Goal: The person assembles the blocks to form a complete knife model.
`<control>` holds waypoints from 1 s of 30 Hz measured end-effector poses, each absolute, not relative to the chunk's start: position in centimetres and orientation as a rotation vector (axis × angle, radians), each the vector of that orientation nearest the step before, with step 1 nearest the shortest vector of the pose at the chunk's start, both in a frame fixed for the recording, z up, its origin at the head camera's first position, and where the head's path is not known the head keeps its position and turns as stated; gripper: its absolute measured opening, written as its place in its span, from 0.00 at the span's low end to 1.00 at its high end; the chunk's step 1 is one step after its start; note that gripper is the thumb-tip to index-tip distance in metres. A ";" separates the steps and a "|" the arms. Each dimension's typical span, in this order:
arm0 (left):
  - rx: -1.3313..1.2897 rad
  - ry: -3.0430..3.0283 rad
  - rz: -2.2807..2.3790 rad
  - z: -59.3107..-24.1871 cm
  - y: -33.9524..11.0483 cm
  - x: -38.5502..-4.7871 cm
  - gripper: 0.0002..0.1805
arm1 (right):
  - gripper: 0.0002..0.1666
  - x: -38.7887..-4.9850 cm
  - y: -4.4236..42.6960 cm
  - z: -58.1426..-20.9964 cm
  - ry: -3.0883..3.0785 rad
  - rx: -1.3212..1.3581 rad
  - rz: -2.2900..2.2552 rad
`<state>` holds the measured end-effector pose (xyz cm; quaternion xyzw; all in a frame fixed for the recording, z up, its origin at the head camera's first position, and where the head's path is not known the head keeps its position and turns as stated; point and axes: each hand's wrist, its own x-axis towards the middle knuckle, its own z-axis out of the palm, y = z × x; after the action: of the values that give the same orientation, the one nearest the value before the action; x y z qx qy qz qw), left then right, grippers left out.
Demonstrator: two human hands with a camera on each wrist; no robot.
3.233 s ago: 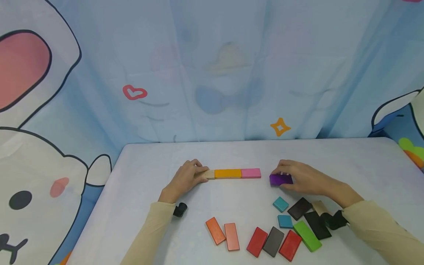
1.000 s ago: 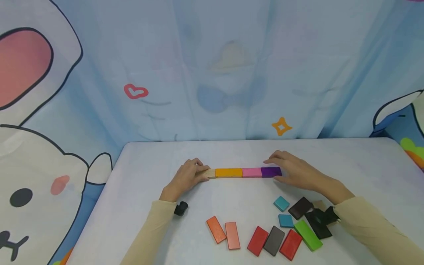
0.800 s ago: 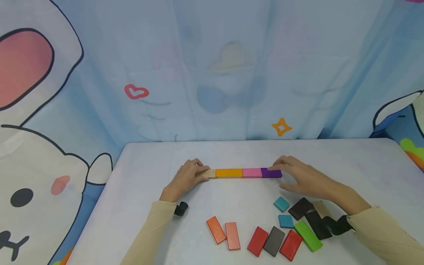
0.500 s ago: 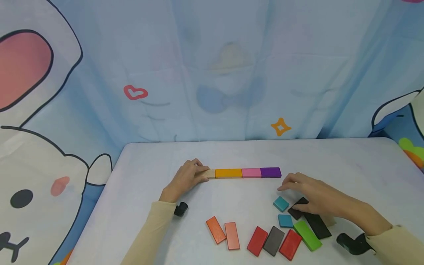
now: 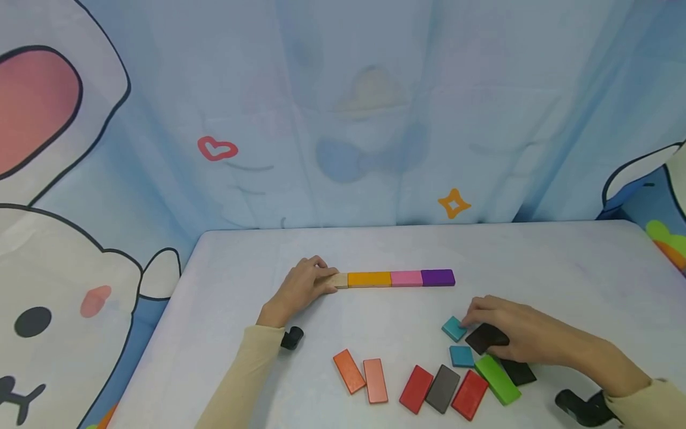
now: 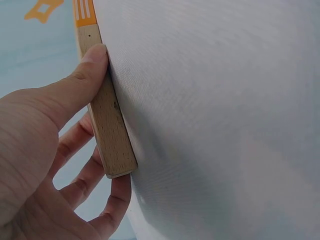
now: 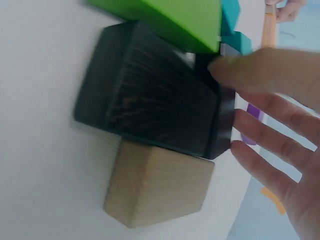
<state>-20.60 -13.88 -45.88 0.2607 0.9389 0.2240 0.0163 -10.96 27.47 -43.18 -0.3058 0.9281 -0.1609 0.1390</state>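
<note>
My left hand (image 5: 302, 290) pinches a plain wooden block (image 6: 114, 130) between thumb and fingers at the left end of a row on the table. An orange-yellow block (image 5: 370, 279), a pink block (image 5: 406, 278) and a purple block (image 5: 438, 277) continue that row end to end. At the right, my right hand (image 5: 527, 333) has its thumb and fingertips on opposite sides of a dark brown block (image 5: 486, 338). Behind it lies a black block (image 7: 155, 95), with a second plain wooden block (image 7: 162, 185) alongside in the right wrist view.
Near the right hand lie two teal blocks (image 5: 461, 356) and a green block (image 5: 498, 380). Closer to the front are two red blocks (image 5: 415, 389), a grey block (image 5: 442, 389), an orange block (image 5: 349, 371) and a salmon block (image 5: 375, 381). A patterned curtain (image 5: 343, 119) hangs behind the table.
My right hand brought the purple block left against the pink one and let go. It then moved down and right to the dark brown block. My left hand has stayed put.
</note>
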 end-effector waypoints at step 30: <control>0.801 2.918 0.701 -46.0 -13.8 -20.7 0.22 | 0.24 -12.6 28.6 -42.7 2.659 -0.840 -0.586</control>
<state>-20.68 -13.79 -45.98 0.2578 0.9393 0.2256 0.0180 -12.58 28.62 -42.72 -0.2917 0.9232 -0.2035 0.1457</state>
